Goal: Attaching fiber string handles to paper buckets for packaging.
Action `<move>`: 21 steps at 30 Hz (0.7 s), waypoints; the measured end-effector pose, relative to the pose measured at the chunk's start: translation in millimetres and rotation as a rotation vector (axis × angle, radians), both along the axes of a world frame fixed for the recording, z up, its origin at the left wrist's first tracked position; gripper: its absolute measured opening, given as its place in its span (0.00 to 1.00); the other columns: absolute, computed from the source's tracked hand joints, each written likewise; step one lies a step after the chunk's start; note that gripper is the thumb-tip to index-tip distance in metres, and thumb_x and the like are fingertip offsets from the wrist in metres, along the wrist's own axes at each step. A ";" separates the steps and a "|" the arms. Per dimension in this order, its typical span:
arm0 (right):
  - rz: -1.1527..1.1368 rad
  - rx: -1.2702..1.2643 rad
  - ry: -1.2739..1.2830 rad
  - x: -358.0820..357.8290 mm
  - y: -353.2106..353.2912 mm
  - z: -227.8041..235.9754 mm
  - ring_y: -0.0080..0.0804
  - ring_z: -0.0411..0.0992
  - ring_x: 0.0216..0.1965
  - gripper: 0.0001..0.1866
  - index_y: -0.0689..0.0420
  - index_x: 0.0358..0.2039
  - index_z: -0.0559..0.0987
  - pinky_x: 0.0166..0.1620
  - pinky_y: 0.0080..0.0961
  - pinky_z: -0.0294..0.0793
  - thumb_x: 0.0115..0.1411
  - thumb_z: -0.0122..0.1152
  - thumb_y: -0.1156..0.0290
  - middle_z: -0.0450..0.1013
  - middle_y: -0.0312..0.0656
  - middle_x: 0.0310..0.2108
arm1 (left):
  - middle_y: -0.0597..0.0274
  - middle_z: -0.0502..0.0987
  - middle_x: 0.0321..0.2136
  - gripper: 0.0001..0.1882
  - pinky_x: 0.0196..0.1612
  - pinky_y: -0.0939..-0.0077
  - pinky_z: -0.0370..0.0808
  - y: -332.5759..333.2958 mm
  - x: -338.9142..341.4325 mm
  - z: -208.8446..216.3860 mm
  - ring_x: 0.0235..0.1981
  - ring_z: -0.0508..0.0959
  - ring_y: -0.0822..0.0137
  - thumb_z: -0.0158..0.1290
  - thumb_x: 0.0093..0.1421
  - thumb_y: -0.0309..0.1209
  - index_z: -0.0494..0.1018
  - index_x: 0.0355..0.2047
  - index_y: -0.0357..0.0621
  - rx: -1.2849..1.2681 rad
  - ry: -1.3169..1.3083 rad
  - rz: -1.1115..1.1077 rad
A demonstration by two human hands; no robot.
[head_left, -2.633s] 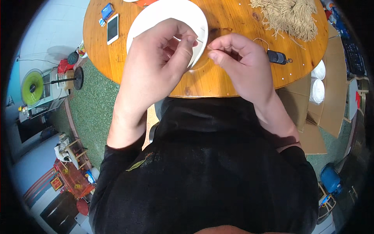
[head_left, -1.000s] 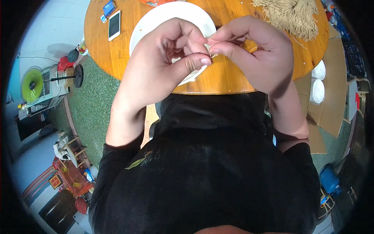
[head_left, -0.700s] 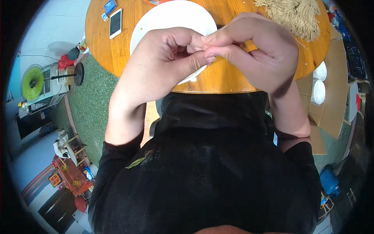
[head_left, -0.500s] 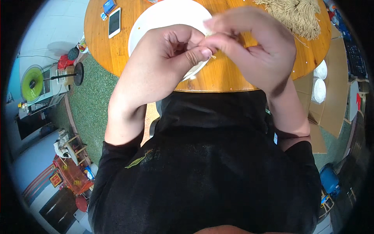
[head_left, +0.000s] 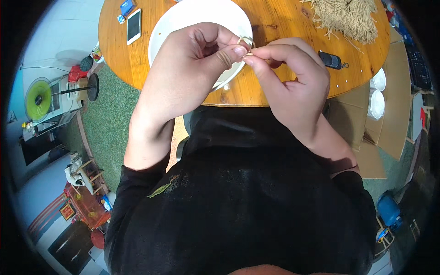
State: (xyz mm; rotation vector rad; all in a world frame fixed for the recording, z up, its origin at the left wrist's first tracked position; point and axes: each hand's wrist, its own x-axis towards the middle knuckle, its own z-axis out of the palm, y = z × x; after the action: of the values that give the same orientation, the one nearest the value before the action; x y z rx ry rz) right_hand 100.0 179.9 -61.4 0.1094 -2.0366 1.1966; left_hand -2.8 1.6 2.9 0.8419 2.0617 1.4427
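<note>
On the round wooden counter (head_left: 286, 20) is a white bowl (head_left: 204, 10). Above its right rim, the left hand (head_left: 185, 71) and the right hand (head_left: 298, 85) each have the grip pinched on a thin beige cord (head_left: 248, 54), its short stretch lying sideways between them, its loop pointing forward.

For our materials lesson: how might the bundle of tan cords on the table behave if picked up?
The tan cords would probably sag, since their strands curve and drape loosely. They might tangle or trail, as stray ends spread onto the table.
</note>
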 end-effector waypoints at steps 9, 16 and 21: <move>0.175 -0.119 -0.093 3.1 -0.9 8.5 0.23 0.77 0.33 0.04 0.61 0.36 0.82 0.38 0.19 0.75 0.63 0.71 0.81 0.78 0.36 0.33 | 0.66 0.86 0.36 0.08 0.42 0.82 0.76 -2.4 1.5 3.3 0.36 0.80 0.79 0.62 0.72 0.28 0.83 0.45 0.36 -0.027 -0.005 -0.049; 0.206 -0.292 -0.068 -0.5 2.3 8.4 0.20 0.77 0.32 0.04 0.61 0.35 0.83 0.37 0.17 0.77 0.63 0.72 0.80 0.79 0.36 0.33 | 0.67 0.85 0.36 0.09 0.41 0.82 0.75 -3.4 2.1 6.0 0.35 0.79 0.79 0.62 0.72 0.29 0.82 0.46 0.35 -0.067 -0.034 -0.116; 0.233 -0.258 -0.081 0.8 2.2 5.2 0.18 0.76 0.35 0.05 0.62 0.40 0.82 0.40 0.16 0.76 0.65 0.70 0.82 0.78 0.36 0.36 | 0.66 0.85 0.36 0.07 0.46 0.81 0.78 -3.6 3.3 3.8 0.39 0.82 0.77 0.64 0.70 0.25 0.82 0.45 0.35 -0.043 -0.058 -0.109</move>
State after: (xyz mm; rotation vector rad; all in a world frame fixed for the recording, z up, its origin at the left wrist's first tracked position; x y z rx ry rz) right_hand 100.8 182.1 -56.3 0.1794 -1.9584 1.6223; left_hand 0.4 -2.0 6.7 0.8705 1.9657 1.3447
